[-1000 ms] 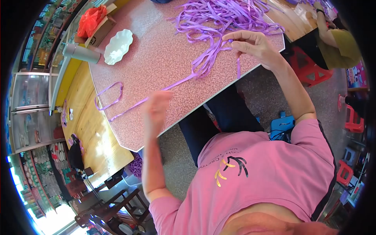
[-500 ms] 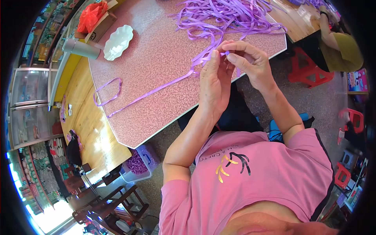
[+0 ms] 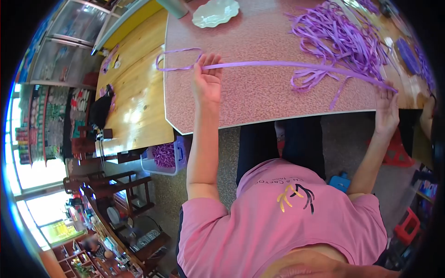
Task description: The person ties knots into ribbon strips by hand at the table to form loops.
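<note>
ribbon drawn out between two hands, seen from above. the left hand (image 3: 208, 83), palm turned up, pinches the purple ribbon (image 3: 269, 64) between thumb and index finger, the other fingers loosely extended. the right hand (image 3: 387, 116), close to the right end of the table (image 3: 250, 99), pinches the same ribbon at its fingertips; the exact placing of the thumb there is too small to tell. between the hands, which are set wide apart, the ribbon runs in a shallow upward curve above the pink speckled tabletop. beyond the left hand the ribbon continues as a narrow loop (image 3: 178, 49) that reaches past the left edge of the table.

a heap of purple ribbon (image 3: 340, 39) lies tangled behind the stretched length, nearer the right hand; a loose strip (image 3: 340, 94) points toward the front edge. at the far side, a pale scalloped dish (image 3: 216, 13) stands near a grey-green bottle (image 3: 174, 7), partly cut off by the frame.

to the left, a wooden table (image 3: 134, 83) adjoins the pink one and bears a black object (image 3: 101, 109). below, a clear tub (image 3: 174, 169) contains purple material. at the right margin, part of another person's arm (image 3: 427, 116) is visible.
</note>
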The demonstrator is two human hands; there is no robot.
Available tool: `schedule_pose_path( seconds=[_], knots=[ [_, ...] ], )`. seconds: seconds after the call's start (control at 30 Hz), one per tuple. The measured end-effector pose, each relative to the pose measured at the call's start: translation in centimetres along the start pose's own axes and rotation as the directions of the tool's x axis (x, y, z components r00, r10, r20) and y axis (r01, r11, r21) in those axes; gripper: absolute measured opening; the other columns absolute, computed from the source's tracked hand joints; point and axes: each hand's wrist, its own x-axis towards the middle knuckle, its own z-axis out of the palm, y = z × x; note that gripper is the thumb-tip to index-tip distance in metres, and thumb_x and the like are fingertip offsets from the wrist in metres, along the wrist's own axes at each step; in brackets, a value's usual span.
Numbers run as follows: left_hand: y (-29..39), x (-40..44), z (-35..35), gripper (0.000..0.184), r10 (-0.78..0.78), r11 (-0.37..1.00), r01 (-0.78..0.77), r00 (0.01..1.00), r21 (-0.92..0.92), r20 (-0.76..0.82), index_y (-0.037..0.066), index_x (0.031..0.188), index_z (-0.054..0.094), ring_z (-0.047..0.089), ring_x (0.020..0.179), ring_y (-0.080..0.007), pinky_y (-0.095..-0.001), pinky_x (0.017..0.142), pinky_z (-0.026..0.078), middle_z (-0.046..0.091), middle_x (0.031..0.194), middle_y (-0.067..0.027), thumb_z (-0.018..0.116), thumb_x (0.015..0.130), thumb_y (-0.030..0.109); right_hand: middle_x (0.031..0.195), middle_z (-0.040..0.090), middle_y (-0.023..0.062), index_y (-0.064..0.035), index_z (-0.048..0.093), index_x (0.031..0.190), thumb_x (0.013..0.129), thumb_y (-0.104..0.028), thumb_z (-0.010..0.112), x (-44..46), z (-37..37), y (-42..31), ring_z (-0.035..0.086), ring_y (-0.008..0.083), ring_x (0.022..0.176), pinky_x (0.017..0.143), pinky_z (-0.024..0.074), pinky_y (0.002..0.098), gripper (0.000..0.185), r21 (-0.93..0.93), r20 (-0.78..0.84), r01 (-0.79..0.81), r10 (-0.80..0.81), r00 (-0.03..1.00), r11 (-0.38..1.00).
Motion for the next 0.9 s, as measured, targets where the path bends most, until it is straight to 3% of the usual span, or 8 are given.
schedule_pose_path(
  seconds=[0.13, 0.3, 0.37, 0.5, 0.57, 0.7, 0.83, 0.9],
  knots=[
    [2.0, 1.3, -2.3, 0.038, 0.033, 0.991, -0.047, 0.994, -0.124, -0.108, -0.006, 0.125, 0.053, 0.058, 0.121, -0.0387, -0.0499, 0.102, 0.051, 0.059, 0.129, -0.0248, 0.039, 0.106, 0.025, 0.121, 0.059, 0.0205, 0.0083, 0.047, 0.124, 0.101, -0.001, 0.047, 0.3, -2.2, -1.1, 0.052, 0.0305, 0.126, 0.122, 0.0244, 0.0539, 0.025, 0.251, 0.212, -0.104, 0.050, 0.976, 0.962],
    [2.1, 0.7, -1.5, 0.039, 0.045, 0.980, -0.063, 0.994, -0.188, -0.099, -0.005, 0.125, 0.054, 0.067, 0.100, -0.0298, -0.0385, 0.084, 0.058, 0.063, 0.122, -0.0221, 0.042, 0.106, 0.026, 0.100, 0.053, 0.0097, 0.0068, 0.047, 0.118, 0.096, 0.004, 0.054, 0.7, -4.8, -2.9, 0.056, 0.0224, 0.103, 0.115, 0.0364, 0.0479, 0.023, 0.111, -0.171, 0.028, -0.008, 0.985, 0.993],
    [1.9, 0.1, -1.3, 0.041, 0.104, 0.990, -0.114, 0.988, 0.087, 0.114, 0.000, 0.132, 0.054, 0.062, 0.070, -0.0167, -0.0273, 0.061, 0.050, 0.070, 0.097, -0.0163, 0.041, 0.108, 0.030, 0.098, 0.052, 0.0093, 0.0073, 0.047, 0.119, 0.094, 0.005, 0.056, 1.2, -4.5, -2.8, 0.054, 0.0197, 0.097, 0.101, 0.0441, 0.0400, 0.026, 0.153, -0.128, 0.058, -0.038, 0.991, 0.987],
    [1.3, -3.9, 3.7, 0.045, 0.208, 0.775, -0.248, 0.969, 0.582, 0.136, 0.004, 0.137, 0.054, 0.044, 0.051, -0.0063, -0.0222, 0.050, 0.035, 0.068, 0.072, -0.0068, 0.044, 0.107, 0.035, 0.092, 0.055, 0.0089, 0.0092, 0.048, 0.127, 0.096, 0.001, 0.056, 2.5, -2.7, -1.9, 0.051, 0.0162, 0.078, 0.078, 0.0463, 0.0293, 0.033, 0.056, -0.082, 0.076, -0.071, 0.994, 0.996],
    [0.6, -5.5, 5.4, 0.047, 0.168, 0.680, -0.261, 0.965, 0.686, 0.201, 0.005, 0.140, 0.054, 0.038, 0.049, -0.0023, -0.0207, 0.048, 0.031, 0.059, 0.059, 0.0000, 0.044, 0.107, 0.038, 0.096, 0.059, 0.0074, 0.0064, 0.049, 0.133, 0.096, -0.003, 0.058, 3.1, 1.5, 0.0, 0.045, 0.0121, 0.064, 0.061, 0.0401, 0.0226, 0.039, -0.311, 0.107, 0.032, 0.001, 0.994, 0.950],
    [-1.7, -7.7, 8.0, 0.047, 0.078, 0.638, -0.284, 0.949, 0.716, 0.307, 0.005, 0.141, 0.053, 0.037, 0.050, -0.0016, -0.0211, 0.047, 0.029, 0.051, 0.056, 0.0038, 0.045, 0.107, 0.037, 0.106, 0.068, 0.0082, 0.0023, 0.061, 0.125, 0.097, -0.008, 0.057, 3.0, 9.2, 7.7, 0.060, 0.0095, 0.075, 0.062, 0.0423, 0.0177, 0.030, -0.838, -0.041, 0.035, -0.126, 0.991, 0.544],
    [-2.4, -9.8, 10.6, 0.043, -0.115, 0.584, -0.251, 0.916, 0.772, 0.384, 0.008, 0.138, 0.057, 0.039, 0.050, -0.0022, -0.0223, 0.047, 0.029, 0.044, 0.056, 0.0064, 0.048, 0.106, 0.034, 0.104, 0.069, 0.0054, 0.0001, 0.070, 0.112, 0.094, -0.006, 0.059, 3.5, 14.4, 13.1, 0.061, 0.0073, 0.080, 0.063, 0.0436, 0.0183, 0.021, -0.826, 0.455, 0.359, 0.137, 0.880, 0.436],
    [-2.8, -10.2, 11.0, 0.041, -0.172, 0.537, -0.248, 0.903, 0.806, 0.393, 0.009, 0.137, 0.058, 0.039, 0.051, -0.0025, -0.0227, 0.047, 0.030, 0.043, 0.056, 0.0071, 0.050, 0.106, 0.033, 0.095, 0.068, 0.0024, -0.0014, 0.071, 0.110, 0.093, -0.006, 0.064, 3.5, 16.9, 13.7, 0.058, 0.0047, 0.076, 0.062, 0.0428, 0.0193, 0.019, -0.900, 0.400, 0.291, 0.349, 0.847, 0.325]
  ],
)
